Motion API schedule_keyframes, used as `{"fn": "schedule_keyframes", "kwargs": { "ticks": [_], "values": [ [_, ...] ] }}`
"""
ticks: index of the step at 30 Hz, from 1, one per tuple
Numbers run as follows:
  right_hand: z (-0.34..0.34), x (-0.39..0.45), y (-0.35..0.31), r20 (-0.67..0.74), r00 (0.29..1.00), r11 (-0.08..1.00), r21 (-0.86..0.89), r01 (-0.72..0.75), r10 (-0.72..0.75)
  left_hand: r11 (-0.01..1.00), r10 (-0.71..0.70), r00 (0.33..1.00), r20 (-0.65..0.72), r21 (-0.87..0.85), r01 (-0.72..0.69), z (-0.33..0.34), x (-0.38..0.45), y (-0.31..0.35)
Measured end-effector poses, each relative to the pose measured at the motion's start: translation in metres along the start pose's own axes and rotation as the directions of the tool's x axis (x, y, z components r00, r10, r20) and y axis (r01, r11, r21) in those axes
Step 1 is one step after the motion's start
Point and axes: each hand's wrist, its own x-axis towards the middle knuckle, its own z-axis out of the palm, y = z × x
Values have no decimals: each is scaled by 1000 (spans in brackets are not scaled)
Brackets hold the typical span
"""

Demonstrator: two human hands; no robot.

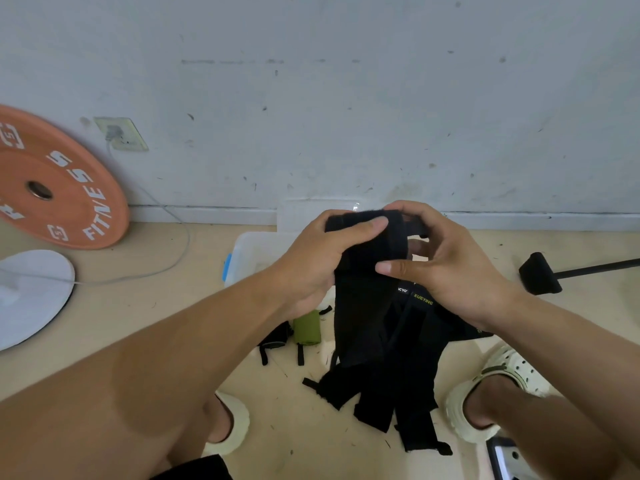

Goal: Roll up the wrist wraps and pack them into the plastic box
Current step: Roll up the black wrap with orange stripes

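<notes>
Above the plastic box [249,251], left hand [311,265] and right hand [450,271] each grip, fingers curled, the black wrist wrap [367,258]; hanging tails may loosen the roll if tension slackens.

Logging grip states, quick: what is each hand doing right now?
Left hand: fingers curled round the black wrist wrap, holding it.
Right hand: also gripping the same wrap at its rolled top end.
</notes>
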Motion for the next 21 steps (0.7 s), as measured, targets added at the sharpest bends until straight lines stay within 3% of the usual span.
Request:
{"fn": "schedule_keyframes", "kwargs": {
  "ticks": [5, 9, 16, 21],
  "values": [
    [1, 0, -3, 3, 1000, 996, -85, 2, -2, 1000, -14, 999, -52, 9, 14, -1, 2, 1],
    [0, 3, -6, 55, 995, 997, 26, -79, 78, 999, 26, 998, -64, 32, -24, -2, 2, 3],
    [2, 1, -3, -21, 997, 989, -124, 77, -80, 997, -64, 998, 23, 34, 64, -2, 2, 0],
    [0, 0, -3, 30, 998, 989, -131, 67, -64, 1000, -17, 999, -51, 11, 18, -1, 1, 1]
  ]
}}
